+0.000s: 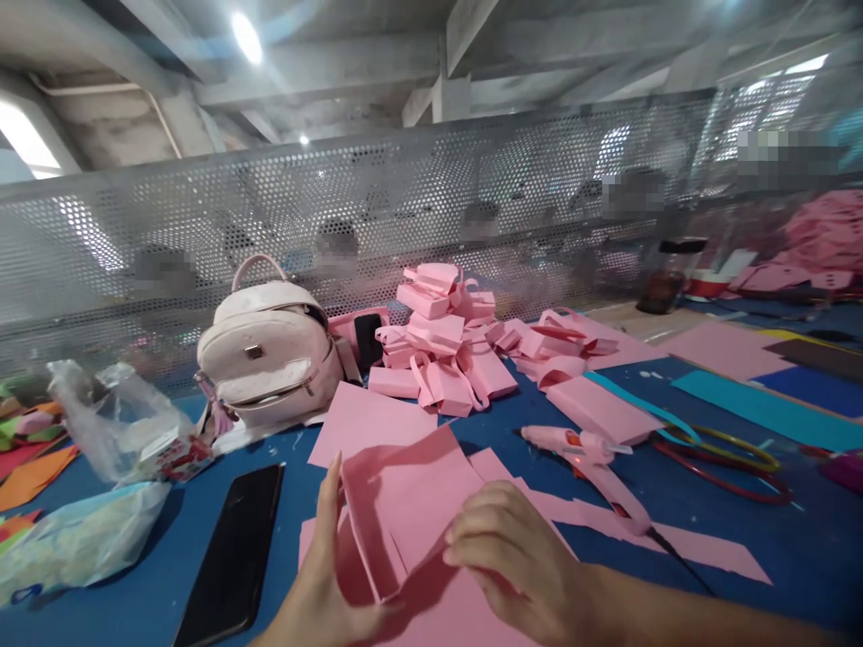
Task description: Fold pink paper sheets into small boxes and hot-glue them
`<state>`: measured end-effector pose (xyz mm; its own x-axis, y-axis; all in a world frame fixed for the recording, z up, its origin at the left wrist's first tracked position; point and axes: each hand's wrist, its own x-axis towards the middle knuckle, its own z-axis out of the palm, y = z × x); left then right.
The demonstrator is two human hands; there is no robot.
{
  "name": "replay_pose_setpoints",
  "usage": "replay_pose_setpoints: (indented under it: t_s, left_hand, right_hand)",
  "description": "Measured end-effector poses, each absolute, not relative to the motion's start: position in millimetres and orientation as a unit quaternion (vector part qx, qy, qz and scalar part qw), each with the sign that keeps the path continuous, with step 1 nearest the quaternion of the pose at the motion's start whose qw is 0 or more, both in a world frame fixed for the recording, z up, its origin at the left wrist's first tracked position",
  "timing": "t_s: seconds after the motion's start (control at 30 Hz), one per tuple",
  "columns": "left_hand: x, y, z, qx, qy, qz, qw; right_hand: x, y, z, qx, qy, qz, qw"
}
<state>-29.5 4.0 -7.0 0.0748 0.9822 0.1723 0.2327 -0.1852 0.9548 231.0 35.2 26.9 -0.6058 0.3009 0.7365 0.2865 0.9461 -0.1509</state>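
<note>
My left hand grips the side of a partly folded pink craft sheet, its thumb and fingers on either side of an upright, box-like fold. At the sheet's right edge, my right hand has its fingers curled and pressed together on the material. Beneath both hands lie more flat pink sheets. A pink hot glue gun rests on its side to the right of my right hand, with a black cord. Finished-looking small pink bags with handles are heaped behind the work.
A black phone lies left of my left hand. Behind it are a white backpack and plastic bags. Teal strips and coloured rings are at right, near a dark jar. A perforated metal screen closes the back.
</note>
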Motion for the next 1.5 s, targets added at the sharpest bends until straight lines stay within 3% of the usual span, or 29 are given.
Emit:
replay_pose_setpoints:
  t_s: [0.1, 0.27, 0.57, 1.5]
  left_hand:
    - [-29, 2, -8, 0.593, 0.496, 0.502, 0.388]
    - [-34, -3, -14, 0.598, 0.493, 0.551, 0.31]
    - [-26, 1, -10, 0.639, 0.46, 0.514, 0.341]
    - [-39, 24, -2, 0.617, 0.449, 0.485, 0.428]
  right_hand:
    - [233, 36, 23, -0.167, -0.901, 0.025, 0.399]
    - [230, 39, 13, -0.276, -0.901, 0.172, 0.286]
    - [224, 52, 10, -0.375, -0.754, 0.428, 0.329]
    - [222, 55, 12, -0.339, -0.715, 0.517, 0.327]
